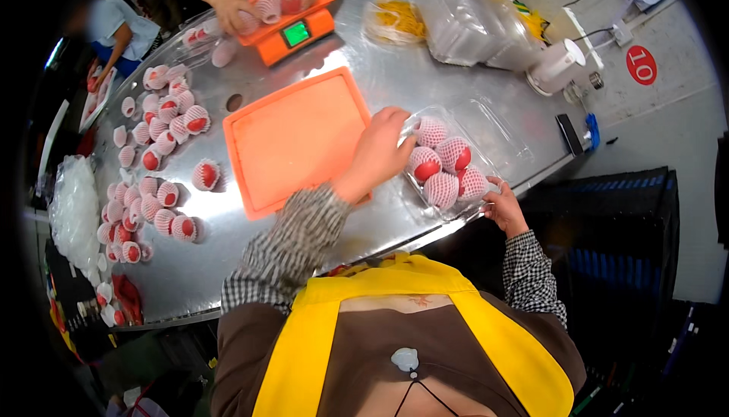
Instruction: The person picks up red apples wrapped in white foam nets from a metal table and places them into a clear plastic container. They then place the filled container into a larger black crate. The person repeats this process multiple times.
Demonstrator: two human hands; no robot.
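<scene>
A clear plastic clamshell box (418,192) sits near the table's front edge, its lid (501,126) folded out to the right. Inside it are several round red fruits (441,189) in white foam nets. My right hand (504,206) pinches the box's near right corner, with a pale bit of material by the thumb. At the box's left edge is my left hand (384,143), fingers bent towards the rim; whether they grip it is hidden. Under my left forearm and beside the box lies a shallow orange plastic tray (296,143) with nothing in it.
Netted fruits (168,126) lie in groups on the steel table (228,269). Across it, a co-worker's hands (230,12) hold fruits on an orange scale (273,46). Stacked clear boxes (461,24), a bag of yellow bands (396,21) and a white jug (558,66) stand behind.
</scene>
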